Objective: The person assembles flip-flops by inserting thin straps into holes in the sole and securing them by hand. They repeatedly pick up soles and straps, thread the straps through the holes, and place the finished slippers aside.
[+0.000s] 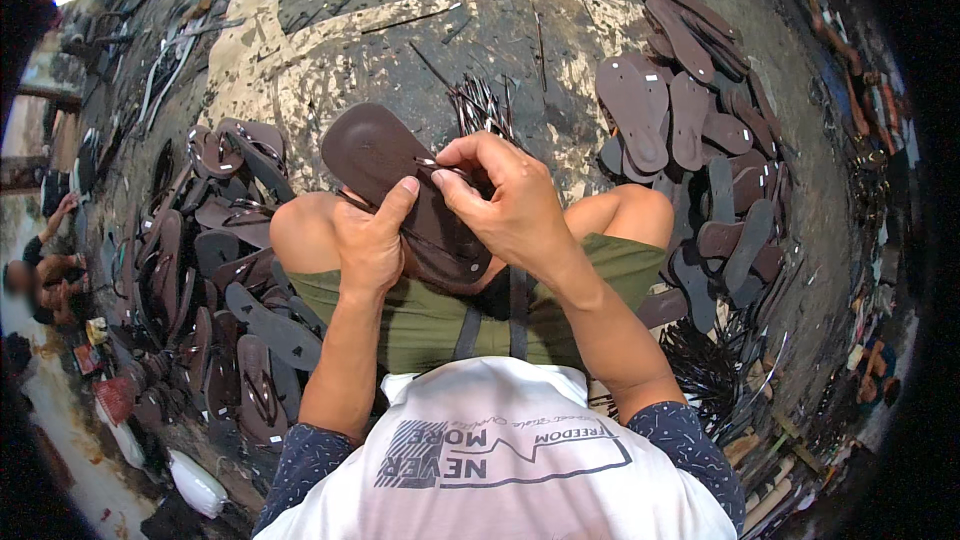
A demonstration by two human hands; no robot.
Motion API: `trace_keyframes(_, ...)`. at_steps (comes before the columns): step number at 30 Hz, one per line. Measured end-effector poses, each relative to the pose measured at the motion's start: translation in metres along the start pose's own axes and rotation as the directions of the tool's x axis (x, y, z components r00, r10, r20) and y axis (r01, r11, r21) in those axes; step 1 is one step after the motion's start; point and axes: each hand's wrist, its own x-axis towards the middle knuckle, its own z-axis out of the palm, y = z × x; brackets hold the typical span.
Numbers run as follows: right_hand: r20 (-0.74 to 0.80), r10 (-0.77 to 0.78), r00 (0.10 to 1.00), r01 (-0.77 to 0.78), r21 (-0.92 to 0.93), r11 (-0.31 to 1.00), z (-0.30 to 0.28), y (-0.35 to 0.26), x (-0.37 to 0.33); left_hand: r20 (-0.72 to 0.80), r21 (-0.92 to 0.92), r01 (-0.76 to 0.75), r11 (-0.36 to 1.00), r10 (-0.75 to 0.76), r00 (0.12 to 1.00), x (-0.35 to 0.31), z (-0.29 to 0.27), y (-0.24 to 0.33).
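A dark brown flip-flop sole (372,148) is held over my lap, tilted, its broad end pointing up and left. My left hand (375,238) grips its left edge, thumb lying on the upper face. My right hand (505,198) is closed at the sole's right side, thumb and index finger pinching a thin dark strap (428,162) at the sole's surface. The strap's far end is hidden under my right hand. Just beyond that hand lies a bundle of thin dark strips (480,105) on the ground.
Brown soles without straps (632,105) are heaped at the right. Strapped flip-flops (262,390) are piled at the left. A tangle of black straps (700,365) lies near my right elbow. Worn sheeting (330,50) covers the ground ahead. Another person (50,275) sits at the far left.
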Motion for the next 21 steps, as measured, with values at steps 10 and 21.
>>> trace_keyframes(10, -0.072, -0.115, 0.991, 0.091, -0.271, 0.958, 0.004, -0.007, -0.001, 0.005, 0.254, -0.133, 0.958, 0.136, 0.991, -0.014, 0.014, 0.006)
trace_keyframes(21, -0.093, -0.179, 0.979, 0.155, -0.224, 0.962, 0.01, -0.002, 0.002, -0.025, 0.342, -0.252, 0.905, 0.277, 0.961, -0.028, 0.019, -0.004)
